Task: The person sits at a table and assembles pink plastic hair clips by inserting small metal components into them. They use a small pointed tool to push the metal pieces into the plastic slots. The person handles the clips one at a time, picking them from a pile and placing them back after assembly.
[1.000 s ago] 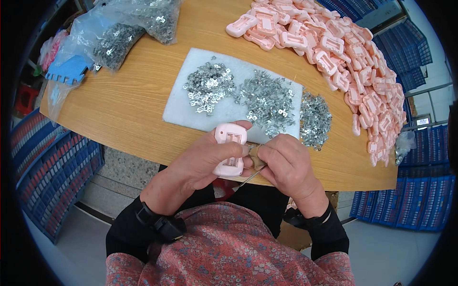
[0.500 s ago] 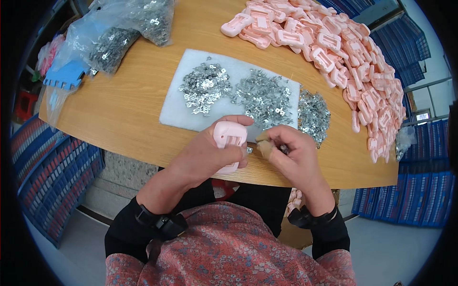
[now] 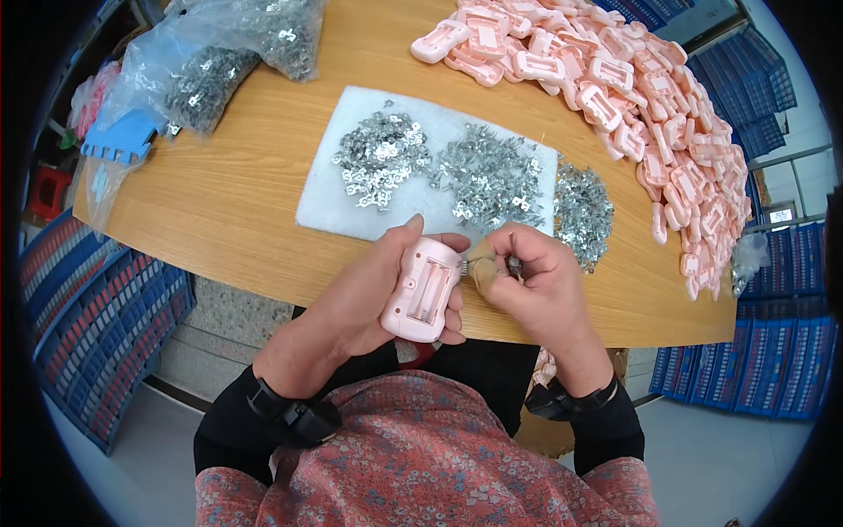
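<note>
My left hand (image 3: pixel 360 294) is closed round a pale pink plastic casing (image 3: pixel 409 303), whose long battery compartment faces up. At the lower end of that slot a coiled metal spring shows. My right hand (image 3: pixel 549 281) pinches a small metal contact piece (image 3: pixel 464 267) close to the casing's upper right edge; tan covers wrap its thumb and fingertip. Something small and dark shows between its curled fingers, too hidden to name. Just beyond my hands, a white foam pad (image 3: pixel 327 204) carries two heaps of silvery metal contacts (image 3: pixel 383 160).
Another pile of metal pieces (image 3: pixel 583 215) lies on the wooden table (image 3: pixel 237 189) right of the pad. Many pink casings (image 3: pixel 615 75) are heaped at the far right. Clear bags of metal parts (image 3: pixel 211 83) sit far left, beside a blue foam piece (image 3: pixel 118 138). Blue racks (image 3: pixel 105 307) flank the table.
My left hand has turned the casing, so its battery compartment now faces up in full view. My right hand has come slightly left, close to the casing's edge.
</note>
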The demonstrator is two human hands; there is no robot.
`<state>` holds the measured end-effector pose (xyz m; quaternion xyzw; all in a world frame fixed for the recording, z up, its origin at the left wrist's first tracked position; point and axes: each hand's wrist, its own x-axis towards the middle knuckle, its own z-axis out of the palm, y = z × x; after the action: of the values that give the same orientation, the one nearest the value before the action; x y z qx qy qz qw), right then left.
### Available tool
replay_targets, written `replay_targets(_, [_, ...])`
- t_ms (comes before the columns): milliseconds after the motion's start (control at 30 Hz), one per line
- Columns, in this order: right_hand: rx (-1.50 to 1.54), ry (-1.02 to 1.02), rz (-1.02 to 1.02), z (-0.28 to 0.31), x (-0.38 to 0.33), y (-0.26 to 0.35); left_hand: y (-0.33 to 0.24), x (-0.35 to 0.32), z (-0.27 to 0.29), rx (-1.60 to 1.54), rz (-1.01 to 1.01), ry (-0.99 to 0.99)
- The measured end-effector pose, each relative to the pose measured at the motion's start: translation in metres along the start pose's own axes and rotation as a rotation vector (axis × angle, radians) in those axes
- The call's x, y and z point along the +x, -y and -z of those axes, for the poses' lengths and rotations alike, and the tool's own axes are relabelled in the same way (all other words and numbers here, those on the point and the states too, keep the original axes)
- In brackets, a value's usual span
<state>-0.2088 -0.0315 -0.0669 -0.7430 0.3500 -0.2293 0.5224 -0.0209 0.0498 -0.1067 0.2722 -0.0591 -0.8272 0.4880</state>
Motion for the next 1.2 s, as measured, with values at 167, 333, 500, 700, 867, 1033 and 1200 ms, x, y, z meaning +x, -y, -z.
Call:
replay_targets(167, [-0.148,0.005,0.179,-0.012,0.0,-0.004,0.008,0.004,0.009,0.036,0.004,0.027])
replay_targets(333, [-0.283,-0.041,0.243,-0.021,-0.001,-0.008,0.012,0.005,0.006,0.056,-0.006,-0.005])
replay_targets(500, [-0.417,-0.065,0.303,-0.025,-0.004,-0.011,0.015,0.005,0.003,0.087,-0.033,-0.035])
replay_targets(700, [-0.466,-0.066,0.325,-0.022,-0.006,-0.013,0.02,0.009,0.002,0.104,-0.051,-0.097])
replay_targets(867, [-0.361,-0.116,0.199,-0.013,-0.009,-0.008,0.017,0.005,0.004,0.094,-0.033,-0.082])
replay_targets(1033, [0.247,0.052,-0.207,-0.007,-0.012,-0.01,0.016,0.001,-0.005,0.238,-0.045,-0.021])
replay_targets(1200, [0.391,0.097,-0.375,-0.003,-0.013,-0.006,0.019,-0.005,0.006,0.797,-0.327,-0.111])
